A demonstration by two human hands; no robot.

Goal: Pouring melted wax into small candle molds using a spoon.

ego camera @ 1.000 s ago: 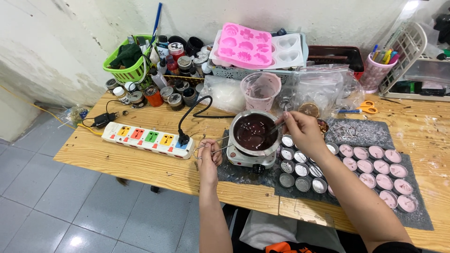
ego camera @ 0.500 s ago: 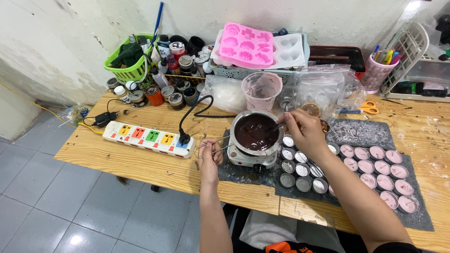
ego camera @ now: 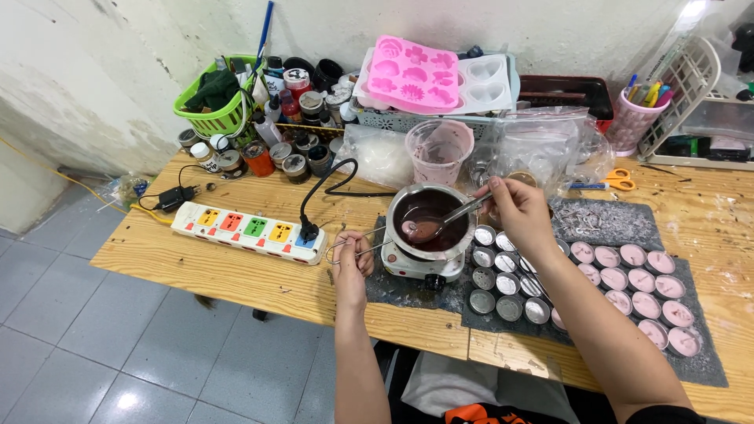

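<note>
1. Right hand: fingers clamped on the handle of a metal spoon; the bowl of the spoon sits in the pot, raised to the surface with a pale pink lump on it.
2. Left hand: fingers closed around the wire handle, which runs left from the pot.
3. Pot: small, round, metal, holding dark brown-purple liquid; stands on a little white hotplate at mid tabletop, on a grey mat.
4. Tin cups: empty, in rows just right of the hotplate, near the right forearm.
5. Filled cups: pale pink, in rows further right on the same mat.
6. Power strip: white with coloured switches, left of the left hand; a black plug sits in its right end.
7. Beaker: clear plastic, pink-smeared, just beyond the pot.
8. Pink mould: flower shapes, far side, resting on a tray.
9. Green basket: far left, with jars and bottles beside it.
10. Scissors: orange handles, far right on the tabletop.
</note>
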